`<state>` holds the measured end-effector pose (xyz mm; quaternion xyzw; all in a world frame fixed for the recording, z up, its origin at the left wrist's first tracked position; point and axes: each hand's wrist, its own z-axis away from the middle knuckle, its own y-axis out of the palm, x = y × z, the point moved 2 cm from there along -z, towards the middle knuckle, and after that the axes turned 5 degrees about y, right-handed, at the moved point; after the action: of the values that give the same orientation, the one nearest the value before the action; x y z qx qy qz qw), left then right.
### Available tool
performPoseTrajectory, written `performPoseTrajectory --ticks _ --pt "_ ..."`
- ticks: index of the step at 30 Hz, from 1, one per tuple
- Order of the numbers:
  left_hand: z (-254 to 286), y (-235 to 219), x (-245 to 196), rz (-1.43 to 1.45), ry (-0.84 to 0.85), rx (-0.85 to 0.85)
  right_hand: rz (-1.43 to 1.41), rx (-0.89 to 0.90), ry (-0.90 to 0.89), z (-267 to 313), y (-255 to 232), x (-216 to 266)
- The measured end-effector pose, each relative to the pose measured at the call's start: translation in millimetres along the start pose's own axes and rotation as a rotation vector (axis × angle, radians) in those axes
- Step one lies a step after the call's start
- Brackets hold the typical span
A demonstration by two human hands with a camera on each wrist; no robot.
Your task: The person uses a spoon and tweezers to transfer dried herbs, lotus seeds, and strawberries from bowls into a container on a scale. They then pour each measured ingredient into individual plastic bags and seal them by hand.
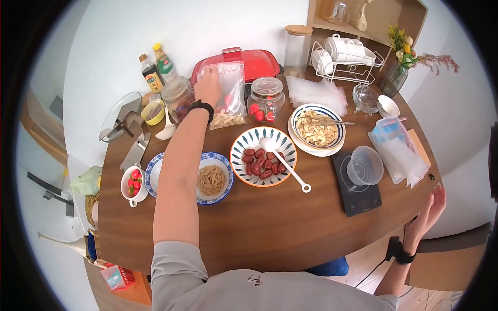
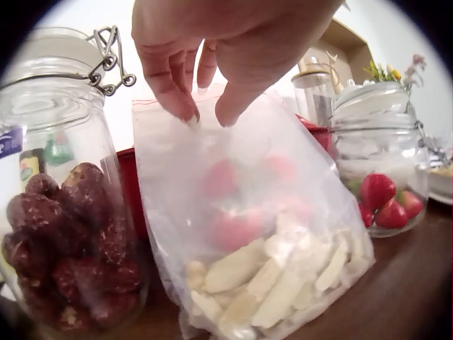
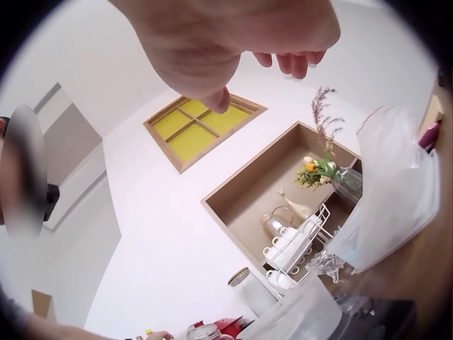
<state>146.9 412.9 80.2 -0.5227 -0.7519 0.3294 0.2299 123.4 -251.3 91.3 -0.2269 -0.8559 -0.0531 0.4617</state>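
Observation:
My left hand (image 1: 208, 89) is at the top of a clear zip bag (image 1: 232, 88) that stands between two glass jars. In the left wrist view the thumb and fingertips (image 2: 211, 122) of that hand meet the upper part of the bag (image 2: 248, 184). Pale slices (image 2: 276, 283) lie in the bottom of the bag, and red strawberries show in its middle. A jar of dark dates (image 2: 78, 241) stands to its left, a jar of strawberries (image 2: 382, 191) to its right. My right hand (image 1: 429, 212) is at the table's right edge with fingers extended, holding nothing.
A bowl of dates with a white spoon (image 1: 263, 163) is at the centre. Pale strips fill a blue-rimmed bowl (image 1: 212, 179). On the right are a plate of slices (image 1: 317, 128), a black scale (image 1: 358, 199) with a plastic cup (image 1: 365, 166), and more bags (image 1: 397, 150). Behind stands a red cooker (image 1: 259, 63).

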Motion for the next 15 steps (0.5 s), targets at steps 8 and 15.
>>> performPoseTrajectory --ticks 8,15 --pt "-2.4 -16.3 6.6 -0.030 -0.047 0.064 0.029 0.088 -0.010 35.4 13.3 27.2" --pt "1.7 -63.0 2.3 0.368 -0.097 0.046 -0.052 0.391 0.049 48.7 13.7 47.3"
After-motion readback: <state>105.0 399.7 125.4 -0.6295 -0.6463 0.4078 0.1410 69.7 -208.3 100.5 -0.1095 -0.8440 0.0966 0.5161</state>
